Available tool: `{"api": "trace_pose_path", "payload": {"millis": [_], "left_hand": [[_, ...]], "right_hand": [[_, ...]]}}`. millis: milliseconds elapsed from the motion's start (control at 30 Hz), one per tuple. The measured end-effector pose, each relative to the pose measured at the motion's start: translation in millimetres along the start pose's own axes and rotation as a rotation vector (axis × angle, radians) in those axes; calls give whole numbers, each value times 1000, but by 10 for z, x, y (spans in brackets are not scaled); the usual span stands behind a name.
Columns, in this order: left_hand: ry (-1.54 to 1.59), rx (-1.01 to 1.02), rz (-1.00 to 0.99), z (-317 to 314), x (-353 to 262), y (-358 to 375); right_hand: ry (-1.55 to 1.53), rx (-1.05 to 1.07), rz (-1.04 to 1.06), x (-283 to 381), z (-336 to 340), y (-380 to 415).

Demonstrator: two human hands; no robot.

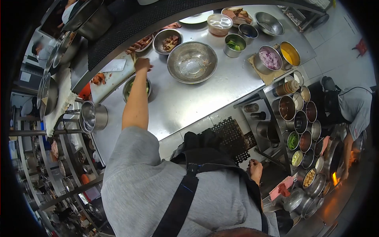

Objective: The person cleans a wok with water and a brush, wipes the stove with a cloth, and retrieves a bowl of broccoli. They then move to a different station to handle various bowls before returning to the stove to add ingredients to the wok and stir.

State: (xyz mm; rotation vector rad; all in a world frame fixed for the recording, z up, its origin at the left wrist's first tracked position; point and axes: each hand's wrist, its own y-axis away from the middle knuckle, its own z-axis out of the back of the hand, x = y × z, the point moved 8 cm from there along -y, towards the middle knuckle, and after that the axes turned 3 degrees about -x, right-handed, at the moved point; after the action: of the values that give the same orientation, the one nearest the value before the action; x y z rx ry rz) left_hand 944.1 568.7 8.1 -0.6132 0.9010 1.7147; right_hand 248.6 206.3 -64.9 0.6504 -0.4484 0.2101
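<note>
My left hand (142,65) is stretched forward over the steel table, its fingers closed around a small pale thing that I cannot make out. It is beside the cutting board (114,83), just above a steel pot with green pieces (136,89). A bowl of browned meat pieces (169,42) and a large, nearly empty steel bowl (192,62) are to its right. On the board are a broad metal blade (113,65) and reddish-brown meat (98,79). My right hand (255,171) is low at my right side with curled fingers; what they hold is too small to tell.
Pots of sliced onion (269,59) and yellow liquid (290,53) stand at the table's right end. A rack of ingredient pots (300,120) is on the right. Beyond it a person (355,106) reaches toward a stove with flames (335,179). Shelving (59,170) stands left.
</note>
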Motion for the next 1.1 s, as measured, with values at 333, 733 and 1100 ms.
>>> {"api": "trace_pose_path", "payload": {"millis": [333,733,1100], "left_hand": [[302,-83,295,1061,1927,769],[77,673,-180,-585,574,2589],[227,1685,-1566,-2991,-1324,9210]], "right_hand": [[254,85,98,-150,-261,221],[-288,-186,-64,-1145,165,478],[-404,-732,-366,-2673,-47,2997]]}}
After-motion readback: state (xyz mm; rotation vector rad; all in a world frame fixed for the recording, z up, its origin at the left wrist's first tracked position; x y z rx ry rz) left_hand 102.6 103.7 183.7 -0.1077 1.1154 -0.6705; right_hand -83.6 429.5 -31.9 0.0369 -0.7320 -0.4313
